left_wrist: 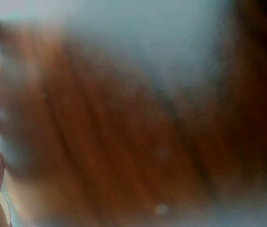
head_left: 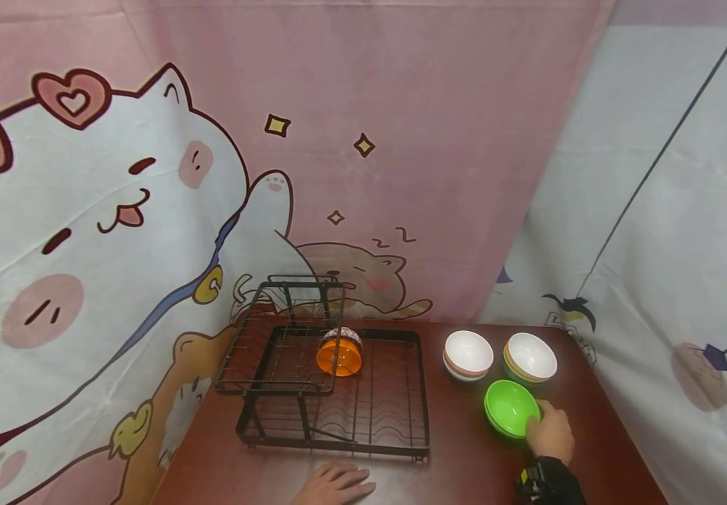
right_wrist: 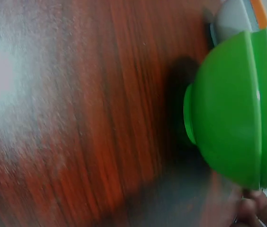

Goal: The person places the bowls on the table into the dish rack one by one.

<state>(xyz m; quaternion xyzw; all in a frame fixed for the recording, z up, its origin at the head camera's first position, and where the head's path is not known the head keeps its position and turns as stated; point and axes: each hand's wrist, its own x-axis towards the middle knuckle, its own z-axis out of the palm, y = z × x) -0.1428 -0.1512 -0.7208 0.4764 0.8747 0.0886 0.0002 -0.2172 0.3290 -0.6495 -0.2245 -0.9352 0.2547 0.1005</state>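
The right hand (head_left: 551, 435) pinches the rim of two nested green bowls (head_left: 511, 410), round with no long axis, just to its left; the left hand (head_left: 333, 484), fingers spread and holding nothing, is farther off, near one black rack (head_left: 425, 407) with one orange bowl (head_left: 344, 360) and one patterned bowl (head_left: 342, 334); two white-topped stacks (head_left: 468, 353) stand beyond the green bowls

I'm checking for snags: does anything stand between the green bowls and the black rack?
Nothing visible does: tabletop lies between the green bowls, gripped by the right hand, and the rack. The white-topped bowl stacks stand farther back.
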